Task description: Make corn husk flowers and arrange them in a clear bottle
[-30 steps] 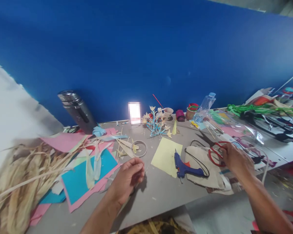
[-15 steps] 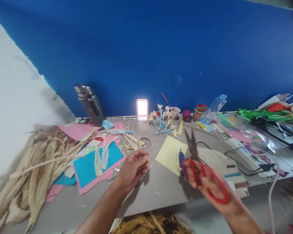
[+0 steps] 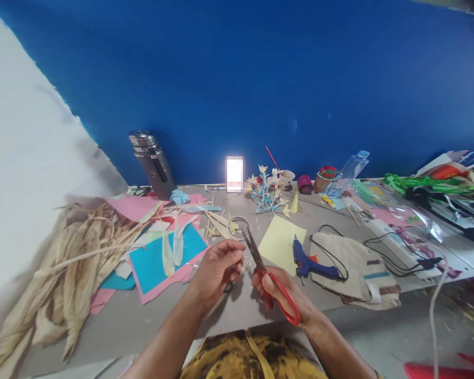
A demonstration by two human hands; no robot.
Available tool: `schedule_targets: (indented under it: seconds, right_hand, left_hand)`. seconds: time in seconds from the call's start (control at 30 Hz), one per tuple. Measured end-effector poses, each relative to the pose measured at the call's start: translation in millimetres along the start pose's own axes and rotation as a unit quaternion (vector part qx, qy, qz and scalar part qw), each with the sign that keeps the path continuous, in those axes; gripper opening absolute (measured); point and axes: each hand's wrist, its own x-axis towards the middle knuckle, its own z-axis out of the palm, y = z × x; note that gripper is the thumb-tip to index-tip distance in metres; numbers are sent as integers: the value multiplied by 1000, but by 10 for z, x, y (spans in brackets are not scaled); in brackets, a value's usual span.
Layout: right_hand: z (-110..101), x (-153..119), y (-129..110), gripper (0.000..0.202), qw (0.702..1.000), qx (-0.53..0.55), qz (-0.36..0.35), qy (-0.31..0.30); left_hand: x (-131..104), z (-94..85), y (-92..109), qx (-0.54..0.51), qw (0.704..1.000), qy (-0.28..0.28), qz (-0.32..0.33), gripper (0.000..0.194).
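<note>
One slip of the scissors, gripped in the right hand, and the near left hand (pinched, on what cannot be told) could be nicked.

Shows as scissors at lower centre, gripped in the right hand; has red loop handles and dark blades slightly parted, tilted up and left near the left hand's pinched fingertips. Just beyond, shows as a pale ring, lying flat near frame centre.

Scissors now beside left hand
</note>
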Motion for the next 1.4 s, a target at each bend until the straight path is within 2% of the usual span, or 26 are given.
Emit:
schedule_targets:
  seconds: [0.2, 0.37, 0.67, 0.8, 1.03, 1.13, 1.27, 1.4]
  right_hand:
    - [47, 47, -62, 66, 1000, -18, -6, 10]
    - [104, 83, -23, 64, 999, -13, -3, 39]
    - [132, 82, -102, 65, 997, -24, 41, 52]
    - [159, 95, -121, 67, 997, -38, 55, 50]
    - [168, 112, -105, 68, 994, -60, 55, 66]
    - [132, 95, -121, 68, 996, -63, 54, 44]
    - [67, 79, -152, 67, 996, -86, 5, -25]
    - [43, 93, -109, 63, 997, -45, -6, -54]
  left_hand:
    - [-52, 12, -13, 20, 1000, -1, 0, 27]
    - [-75, -41, -16, 20, 1000, -2, -2, 29]
    - [-83, -184, -36, -7, 998, -21, -58, 34]
    - [-63, -123, -69, 6, 998, -38, -51, 34]
    - [-26, -16, -42, 26, 998, -22, -55, 30]
    - [3, -59, 8, 34, 997, -33, -60, 29]
    - [53, -145, 89, 34, 993, -65, -88, 26]
    - [88, -207, 147, 39, 988, -98, -116, 18]
